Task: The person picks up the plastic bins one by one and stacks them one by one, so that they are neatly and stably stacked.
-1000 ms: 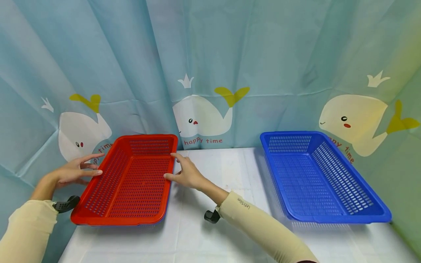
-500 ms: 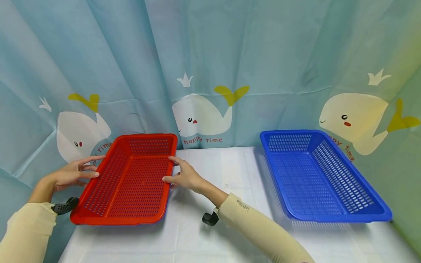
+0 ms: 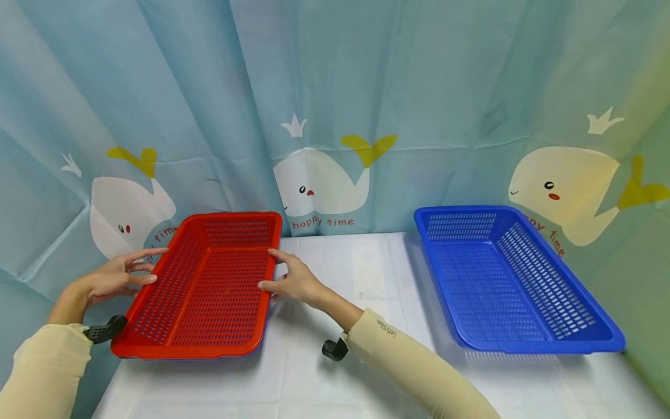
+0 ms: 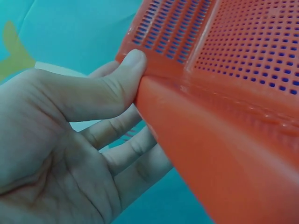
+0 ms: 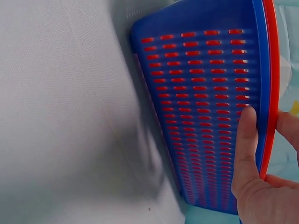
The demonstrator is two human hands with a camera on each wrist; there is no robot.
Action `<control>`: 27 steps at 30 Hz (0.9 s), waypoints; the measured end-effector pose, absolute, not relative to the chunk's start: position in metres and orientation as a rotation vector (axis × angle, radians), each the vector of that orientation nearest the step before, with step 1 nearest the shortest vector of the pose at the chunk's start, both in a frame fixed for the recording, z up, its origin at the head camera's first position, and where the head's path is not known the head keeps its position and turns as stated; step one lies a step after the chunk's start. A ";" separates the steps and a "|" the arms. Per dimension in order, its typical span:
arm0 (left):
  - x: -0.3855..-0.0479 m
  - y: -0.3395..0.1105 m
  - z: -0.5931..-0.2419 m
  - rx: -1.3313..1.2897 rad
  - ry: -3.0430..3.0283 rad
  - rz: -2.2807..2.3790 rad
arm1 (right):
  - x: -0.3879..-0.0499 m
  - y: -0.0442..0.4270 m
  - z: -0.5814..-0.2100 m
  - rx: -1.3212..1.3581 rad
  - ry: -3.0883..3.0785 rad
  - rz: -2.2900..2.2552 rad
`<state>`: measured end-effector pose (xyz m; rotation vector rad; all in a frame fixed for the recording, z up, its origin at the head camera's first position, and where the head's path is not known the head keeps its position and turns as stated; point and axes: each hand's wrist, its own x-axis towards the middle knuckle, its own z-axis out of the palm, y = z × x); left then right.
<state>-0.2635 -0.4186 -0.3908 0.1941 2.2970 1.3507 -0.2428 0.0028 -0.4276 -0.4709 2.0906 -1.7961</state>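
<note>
A red slotted basket (image 3: pixel 227 291) sits nested in a blue one at the left of the table; the lower blue basket (image 5: pixel 201 107) shows plainly in the right wrist view. My left hand (image 3: pixel 110 278) holds the left rim, its thumb on top in the left wrist view, where the red basket (image 4: pixel 187 135) fills the right side and the other fingers lie beneath the rim. On the opposite side, my right hand (image 3: pixel 298 280) pinches both rims. In the right wrist view, one finger of the right hand (image 5: pixel 261 186) lies against the blue outer wall and others against the red rim (image 5: pixel 271 70).
A separate blue basket (image 3: pixel 502 285) stands at the right on the white-covered table (image 3: pixel 361 273). Behind hangs a light blue curtain (image 3: pixel 335 75) with whale prints. Green cloth borders the right side.
Over the last second my right hand has slid slightly nearer along the rim, and a finger now shows below it. My left hand has shifted very little; the baskets stay nearly in place.
</note>
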 end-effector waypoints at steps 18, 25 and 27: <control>-0.261 -0.411 -0.386 0.152 2.307 1.348 | -0.241 0.004 -0.428 -0.452 2.054 -1.812; -0.260 -0.408 -0.384 0.146 2.311 1.310 | -0.241 0.004 -0.430 -0.462 2.067 -1.802; -0.259 -0.408 -0.384 0.139 2.310 1.308 | -0.240 0.005 -0.429 -0.462 2.074 -1.796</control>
